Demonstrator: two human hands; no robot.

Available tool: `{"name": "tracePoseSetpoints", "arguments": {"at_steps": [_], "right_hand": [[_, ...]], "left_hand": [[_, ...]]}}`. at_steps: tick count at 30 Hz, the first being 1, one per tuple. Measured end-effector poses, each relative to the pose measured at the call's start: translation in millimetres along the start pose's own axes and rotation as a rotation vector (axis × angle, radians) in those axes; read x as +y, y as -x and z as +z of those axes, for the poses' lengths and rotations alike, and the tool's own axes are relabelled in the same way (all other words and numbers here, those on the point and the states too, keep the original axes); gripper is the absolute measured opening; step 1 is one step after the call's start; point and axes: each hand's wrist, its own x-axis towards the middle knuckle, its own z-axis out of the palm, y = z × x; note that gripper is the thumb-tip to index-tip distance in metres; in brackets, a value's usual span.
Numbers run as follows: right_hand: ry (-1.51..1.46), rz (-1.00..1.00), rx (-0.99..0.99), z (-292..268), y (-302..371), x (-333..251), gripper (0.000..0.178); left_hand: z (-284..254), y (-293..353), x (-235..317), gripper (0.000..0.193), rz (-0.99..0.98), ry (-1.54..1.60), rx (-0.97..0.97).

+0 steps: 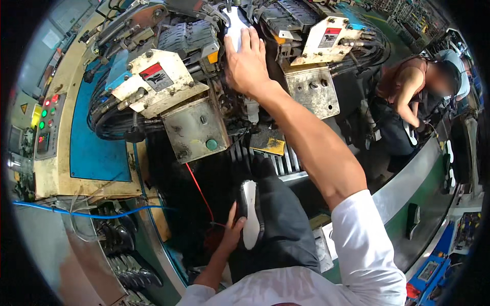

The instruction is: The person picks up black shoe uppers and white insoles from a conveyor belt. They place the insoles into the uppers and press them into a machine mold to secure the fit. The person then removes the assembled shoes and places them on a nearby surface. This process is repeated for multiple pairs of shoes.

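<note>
My left hand [234,228] is closed round the side of a dark shoe [250,214], its pale underside turned up, over my lap. Ahead of me, a second shoe [236,25] with a white underside sits in the middle of the shoe machine, its far end among the metal clamps [219,14]. My right hand [248,64] reaches out to that shoe's near end, thumb along the left side and fingers over the right part. The palm hides the near end, so how firm the hold is does not show.
Cream side units [155,81] with hoses flank the machine. A button panel [48,122] stands left, above a rack of dark shoes [127,250]. A blue hose [97,215] crosses there. On the right, a co-worker [408,97] handles a shoe beside a green conveyor [393,224] carrying shoes.
</note>
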Motion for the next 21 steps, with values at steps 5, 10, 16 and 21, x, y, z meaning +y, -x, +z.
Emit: {"name": "tracePoseSetpoints", "arguments": {"at_steps": [5, 10, 16, 21], "right_hand": [[0.049, 0.066, -0.087, -8, -15, -10, 0.081], [0.019, 0.032, -0.142, -10, -13, 9, 0.087], [-0.351, -0.035, -0.211, -21, 148, -16, 0.069], [-0.395, -0.231, -0.503, 40, 448, 32, 0.057]], "left_hand": [[-11, -9, -29, 0.076, 0.118, 0.009, -0.038], [-11, 34, 9, 0.083, 0.175, 0.201, -0.069], [-55, 81, -51, 0.092, 0.327, 0.440, 0.110], [-116, 116, -111, 0.096, 0.248, 0.274, 0.545]]}}
